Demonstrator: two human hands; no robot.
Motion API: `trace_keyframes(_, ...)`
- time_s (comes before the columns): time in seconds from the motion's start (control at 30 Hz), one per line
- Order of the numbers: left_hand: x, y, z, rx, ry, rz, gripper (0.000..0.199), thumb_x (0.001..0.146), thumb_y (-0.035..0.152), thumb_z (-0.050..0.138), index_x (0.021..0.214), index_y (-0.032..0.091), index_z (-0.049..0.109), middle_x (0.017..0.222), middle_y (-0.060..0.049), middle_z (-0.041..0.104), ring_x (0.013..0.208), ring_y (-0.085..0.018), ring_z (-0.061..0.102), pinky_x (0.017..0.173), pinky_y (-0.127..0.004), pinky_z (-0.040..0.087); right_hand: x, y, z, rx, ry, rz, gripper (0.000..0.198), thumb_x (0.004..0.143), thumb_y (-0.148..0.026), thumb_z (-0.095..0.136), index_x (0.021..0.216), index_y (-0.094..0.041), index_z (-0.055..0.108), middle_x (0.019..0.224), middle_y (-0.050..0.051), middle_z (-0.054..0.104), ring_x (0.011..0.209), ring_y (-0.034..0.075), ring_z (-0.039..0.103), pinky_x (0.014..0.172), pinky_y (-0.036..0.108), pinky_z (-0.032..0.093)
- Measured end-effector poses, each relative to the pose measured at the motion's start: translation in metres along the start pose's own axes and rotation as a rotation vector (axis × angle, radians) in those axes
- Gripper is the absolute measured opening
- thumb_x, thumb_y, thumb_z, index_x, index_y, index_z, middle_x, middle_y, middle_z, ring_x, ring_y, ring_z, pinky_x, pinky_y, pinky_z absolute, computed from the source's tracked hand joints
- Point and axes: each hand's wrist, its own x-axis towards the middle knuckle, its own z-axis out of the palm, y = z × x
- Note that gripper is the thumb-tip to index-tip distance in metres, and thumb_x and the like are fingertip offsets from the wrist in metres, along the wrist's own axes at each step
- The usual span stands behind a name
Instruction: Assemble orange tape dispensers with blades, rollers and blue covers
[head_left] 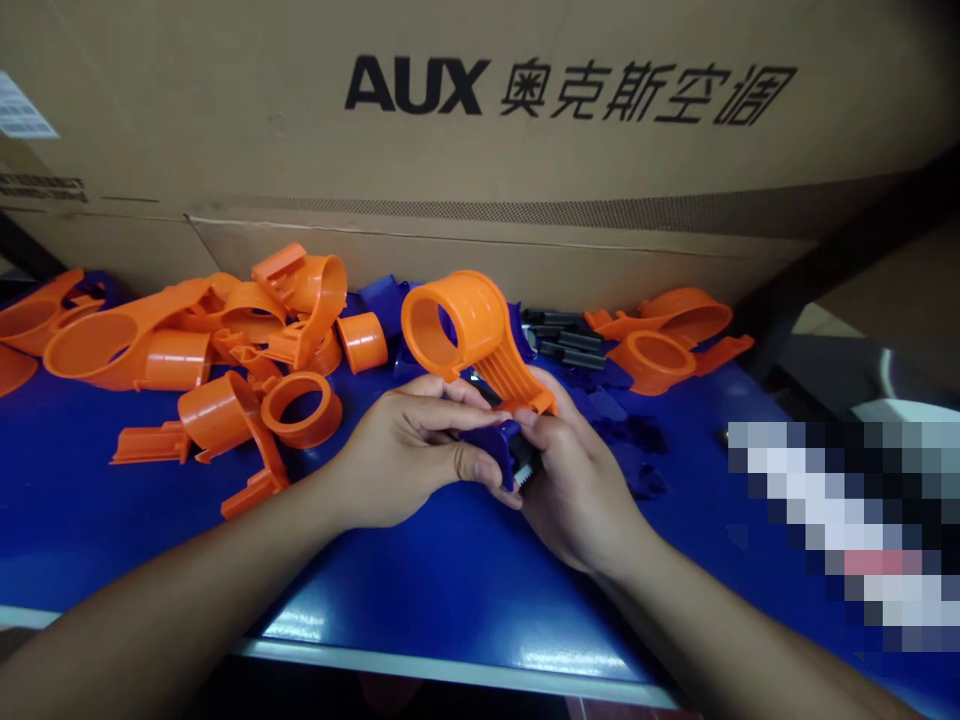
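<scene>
Both hands meet in the middle of the head view around an orange plastic tape dispenser [465, 320], its round hub raised toward the box. My right hand [577, 470] is closed around the dispenser's lower end. My left hand [412, 450] pinches a dark blue plastic piece [491, 445] between thumb and fingers at that same end. A toothed blade [523, 476] shows just beside the blue piece. Whether the blue piece is fixed to the orange body is hidden by the fingers.
Several orange dispenser frames [217, 410] and loose rings lie at the left on the blue table [420, 600]. Behind the hands are black handle-like parts [570, 345] and dark blue pieces [634, 435]. More orange frames [660, 350] lie at right. A large cardboard box [300, 130] stands along the back.
</scene>
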Motion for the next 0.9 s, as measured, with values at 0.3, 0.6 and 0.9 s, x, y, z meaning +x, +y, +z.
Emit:
trace_keyframes(0.3, 0.001, -0.012, 0.001, 0.054, 0.051, 0.113, 0.025, 0.072, 0.026, 0.099, 0.095, 0.026, 0.089, 0.103, -0.006, 0.076, 0.065, -0.011, 0.069, 0.056, -0.025, 0.064, -0.006, 0.006, -0.007, -0.126, -0.008, -0.071, 0.038, 0.097, -0.036, 0.06, 0.134, -0.035, 0.052, 0.075, -0.007, 0.056, 0.052, 0.014, 0.053, 0.046, 0.028, 0.044)
trace_keyframes(0.6, -0.006, -0.001, 0.006, 0.141, 0.008, 0.155, 0.032, 0.08, 0.028, 0.094, 0.11, 0.021, 0.084, 0.115, -0.01, 0.073, 0.081, -0.017, 0.077, 0.068, -0.028, 0.07, -0.002, -0.001, 0.004, -0.003, 0.022, 0.033, 0.043, 0.093, -0.04, 0.06, 0.135, -0.034, 0.052, 0.077, -0.006, 0.054, 0.051, 0.013, 0.048, 0.043, 0.026, 0.038)
trace_keyframes(0.9, -0.015, -0.002, 0.019, 0.321, 0.13, 0.194, 0.026, 0.088, 0.019, 0.084, 0.112, 0.017, 0.076, 0.118, -0.009, 0.072, 0.089, -0.017, 0.077, 0.07, -0.025, 0.069, 0.002, 0.0, -0.001, 0.028, 0.039, 0.031, 0.041, 0.087, -0.034, 0.069, 0.127, -0.031, 0.057, 0.076, -0.008, 0.055, 0.049, 0.009, 0.045, 0.041, 0.022, 0.037)
